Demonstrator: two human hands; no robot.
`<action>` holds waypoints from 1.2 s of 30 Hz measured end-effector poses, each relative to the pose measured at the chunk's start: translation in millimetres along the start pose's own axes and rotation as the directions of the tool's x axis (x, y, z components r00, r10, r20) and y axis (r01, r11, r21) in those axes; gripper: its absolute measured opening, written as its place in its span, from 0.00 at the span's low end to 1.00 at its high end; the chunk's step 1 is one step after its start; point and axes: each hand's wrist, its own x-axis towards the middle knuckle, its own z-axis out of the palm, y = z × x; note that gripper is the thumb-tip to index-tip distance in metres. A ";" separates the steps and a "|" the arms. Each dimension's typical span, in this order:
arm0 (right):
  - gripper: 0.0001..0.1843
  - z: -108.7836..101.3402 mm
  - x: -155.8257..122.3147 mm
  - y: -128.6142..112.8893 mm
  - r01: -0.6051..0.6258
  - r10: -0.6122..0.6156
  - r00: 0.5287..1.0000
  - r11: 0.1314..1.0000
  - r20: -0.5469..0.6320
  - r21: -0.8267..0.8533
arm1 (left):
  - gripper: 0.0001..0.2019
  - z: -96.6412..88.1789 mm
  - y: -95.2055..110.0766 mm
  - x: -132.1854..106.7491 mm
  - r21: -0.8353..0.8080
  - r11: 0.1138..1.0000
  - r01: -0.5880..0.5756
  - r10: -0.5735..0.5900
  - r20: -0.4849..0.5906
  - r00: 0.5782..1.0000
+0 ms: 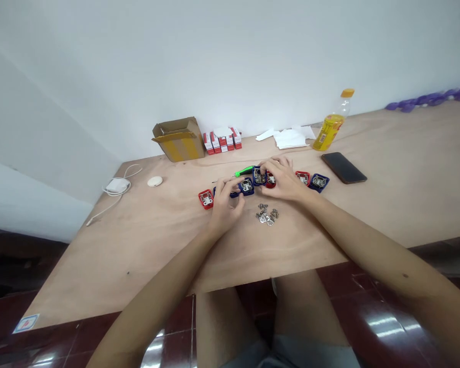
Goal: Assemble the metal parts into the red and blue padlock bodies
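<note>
From the head view, I saw the right hand (281, 178) with its grip closed about the edge of a raised blue case (258, 175), thumb below and fingers above. The left hand (226, 204) was over the row beside another blue case (246, 186); its thumb stood apart from the fingers, and I couldn't tell whether that grip held anything. A red case (206, 199) lay beyond it, with a second red case (302, 177) and a third blue one (319, 182) right of the other hand.

What worried me was the pile of small metal parts (267, 215) just in front of the hands: a careless wrist could have scattered it. The cases sat so close that a nudge might have knocked the row askew, and the green-handled screwdriver (243, 171) behind looked likely to roll if bumped.

The cases were squarish with rounded corners, their glossy rims framing bent, silvery metal fittings. The loose parts gleamed too, flat tabs among stubby bits. Beneath it all, the worktop (157, 230) showed pale, wavy wood grain, dull against the shiny metal.
</note>
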 end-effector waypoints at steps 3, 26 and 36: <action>0.19 -3.9 0.4 7.8 -0.025 0.027 0.998 0.999 0.065 -0.033 | 0.20 -0.7 -1.7 0.2 0.020 1.000 0.013 -0.012 -0.030 0.999; 0.26 11.8 -3.6 -9.9 0.159 -0.159 0.965 0.987 0.208 0.016 | 0.10 -0.8 -6.1 1.3 0.089 0.996 -0.015 0.024 -0.105 0.994; 0.17 13.7 -2.2 -10.6 0.186 -0.213 0.941 0.975 0.263 0.121 | 0.09 -0.8 -7.2 1.2 0.118 0.993 0.003 0.009 -0.102 0.995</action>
